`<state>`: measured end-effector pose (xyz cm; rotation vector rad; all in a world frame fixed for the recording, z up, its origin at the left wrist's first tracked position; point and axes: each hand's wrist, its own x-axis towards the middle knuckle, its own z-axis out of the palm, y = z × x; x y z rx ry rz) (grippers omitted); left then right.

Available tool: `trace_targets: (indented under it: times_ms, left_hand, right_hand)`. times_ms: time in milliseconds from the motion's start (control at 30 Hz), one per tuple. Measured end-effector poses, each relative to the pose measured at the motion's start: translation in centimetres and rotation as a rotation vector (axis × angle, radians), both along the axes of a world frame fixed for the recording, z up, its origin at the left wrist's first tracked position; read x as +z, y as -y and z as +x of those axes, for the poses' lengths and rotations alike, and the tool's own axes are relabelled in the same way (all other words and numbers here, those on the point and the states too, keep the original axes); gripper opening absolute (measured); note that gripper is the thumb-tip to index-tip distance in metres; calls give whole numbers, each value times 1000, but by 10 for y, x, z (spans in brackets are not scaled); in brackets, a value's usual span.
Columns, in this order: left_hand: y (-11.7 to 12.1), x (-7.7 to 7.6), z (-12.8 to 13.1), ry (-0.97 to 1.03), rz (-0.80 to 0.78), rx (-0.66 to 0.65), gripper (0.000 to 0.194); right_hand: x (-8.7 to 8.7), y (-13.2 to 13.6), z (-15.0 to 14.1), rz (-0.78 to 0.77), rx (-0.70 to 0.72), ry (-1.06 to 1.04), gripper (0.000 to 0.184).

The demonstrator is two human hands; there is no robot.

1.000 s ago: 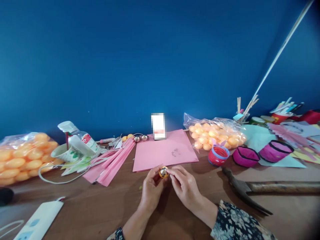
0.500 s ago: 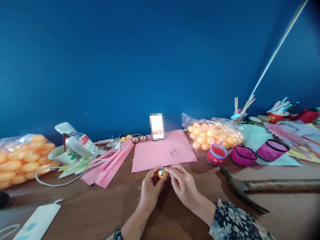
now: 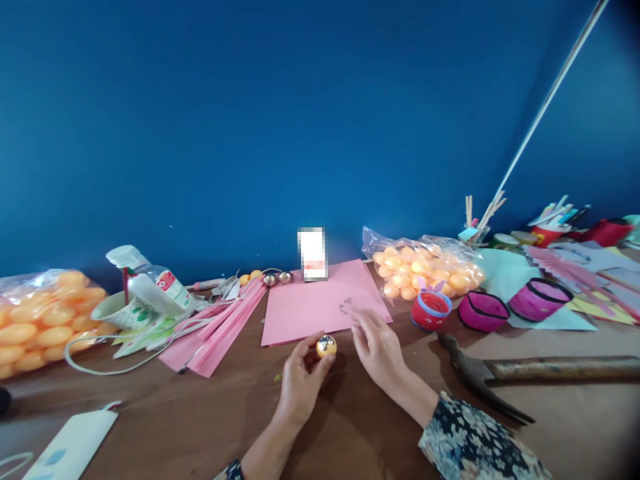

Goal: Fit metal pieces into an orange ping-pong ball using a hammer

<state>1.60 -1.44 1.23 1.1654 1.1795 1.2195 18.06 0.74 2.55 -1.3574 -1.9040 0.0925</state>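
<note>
My left hand [image 3: 303, 377] pinches a small orange ball [image 3: 327, 346] between thumb and fingers. Shiny silver pieces cover part of the ball's top. To the right, my right hand [image 3: 379, 347] is apart from the ball, its fingers stretched toward a few tiny metallic pieces [image 3: 345, 306] on a pink paper sheet [image 3: 310, 307]. No object shows in the right fingers, though their tips partly overlap in view. Toward the back, two silver-covered balls [image 3: 277, 279] lie beside plain orange balls [image 3: 250, 276].
Bags of orange balls [image 3: 425, 270] sit right and left. A hammer [image 3: 500, 371] lies to the right, near a red cup [image 3: 430, 311] and two magenta cups [image 3: 483, 311]. On the left are pink paper strips [image 3: 220, 333], a bottle [image 3: 173, 287] and a white cable [image 3: 90, 372].
My right hand has left the ball and moved right and slightly forward, over the pink sheet's near edge. My left hand still holds the ball in about the same place.
</note>
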Motion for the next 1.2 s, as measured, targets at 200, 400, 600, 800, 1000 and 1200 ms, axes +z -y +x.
trace_targets:
  times_ms: [200,400,600,800,1000,1200]
  left_hand:
    - [2,1,1,-9,25,-21,43]
    - [1,0,1,4,43,-1,43]
    - [2,2,1,20,39,0,45]
    - [3,4,1,18,20,-7,43]
    - [3,4,1,38,15,8,45]
    - [3,3,1,37,22,5,43]
  right_hand:
    - [-8,-21,15,-73,-143,279,35]
    - [-13,-31,9,-93,-124,352,37]
    - [-15,-31,13,-112,-112,353,18]
    - [-12,-30,16,-108,-84,354,15]
    - [-11,-30,17,-69,-67,339,15]
    - [-11,-29,16,-28,-85,300,14]
